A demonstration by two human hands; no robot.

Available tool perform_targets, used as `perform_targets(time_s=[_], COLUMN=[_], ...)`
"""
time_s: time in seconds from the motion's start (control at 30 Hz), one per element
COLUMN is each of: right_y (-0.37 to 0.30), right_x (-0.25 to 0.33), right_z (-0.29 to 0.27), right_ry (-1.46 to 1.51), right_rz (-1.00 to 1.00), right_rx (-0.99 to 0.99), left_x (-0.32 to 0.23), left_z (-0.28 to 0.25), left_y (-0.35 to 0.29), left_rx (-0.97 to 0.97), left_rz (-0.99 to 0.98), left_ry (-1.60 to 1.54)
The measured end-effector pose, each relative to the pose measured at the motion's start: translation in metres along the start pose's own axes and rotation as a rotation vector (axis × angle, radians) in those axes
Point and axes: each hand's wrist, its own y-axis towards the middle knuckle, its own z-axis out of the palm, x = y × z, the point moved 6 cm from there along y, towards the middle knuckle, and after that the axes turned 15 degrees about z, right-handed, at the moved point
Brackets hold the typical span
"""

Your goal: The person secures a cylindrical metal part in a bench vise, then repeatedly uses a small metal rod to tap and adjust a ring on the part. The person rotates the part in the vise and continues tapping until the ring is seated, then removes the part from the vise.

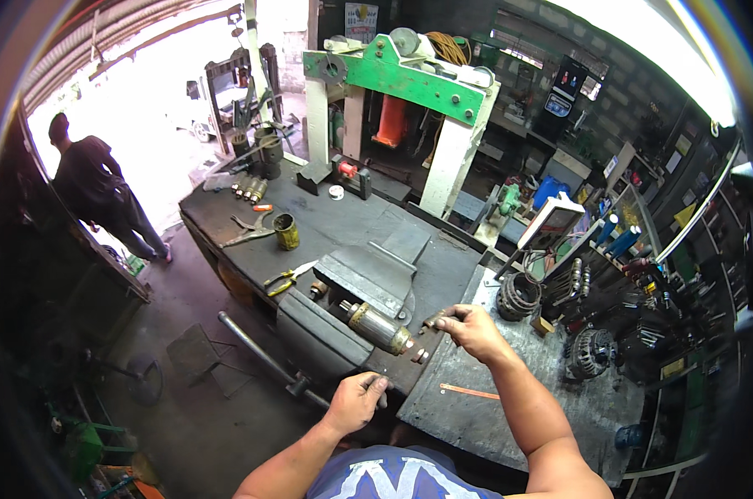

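A motor armature (381, 328) lies in the large bench vise (364, 279), its copper commutator end pointing toward me. My right hand (471, 331) is just right of that end, thumb and fingers pinched on a small dark piece (433, 319) too small to name. Nearer to me, my left hand (356, 402) is closed in front of the vise's front jaw (322, 333). Its fingers hide what they hold, if anything. Yellow-handled pliers (290, 279) rest on the bench left of the vise.
A thin copper-coloured strip (470, 391) lies on the metal tabletop at right, with a round slotted motor part (519, 296) behind it. A yellowed can (286, 232) and locking pliers (250, 231) stand farther left. A green-beamed press frame (410, 83) rises behind. Another person (90, 183) is far left.
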Motion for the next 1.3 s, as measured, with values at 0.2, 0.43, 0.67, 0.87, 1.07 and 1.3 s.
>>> perform_targets(time_s=[0.2,0.43,0.67,0.87,1.07,1.3], right_y=[0.018,0.054,0.056,0.057,0.059,0.049], right_x=[-0.021,-0.056,-0.068,-0.078,-0.073,-0.076], right_z=[0.014,0.049,0.054,0.056,0.057,0.059], right_ry=[0.058,0.381,-0.012,0.129,0.196,0.223], right_rz=[-0.099,0.162,-0.029,0.125,0.0,-0.001], right_rx=[0.046,0.286,0.17,0.156,0.215,0.267], left_x=[0.066,0.062,0.07,0.07,0.065,0.071], left_z=[0.015,0.041,0.033,0.036,0.046,0.034], left_y=[0.013,0.012,0.024,0.019,0.018,0.016], left_rx=[-0.034,-0.207,-0.281,-0.291,-0.158,-0.206], left_rz=[-0.199,-0.106,-0.213,-0.175,-0.218,-0.264], left_ry=[0.096,-0.144,-0.058,-0.081,-0.108,-0.03])
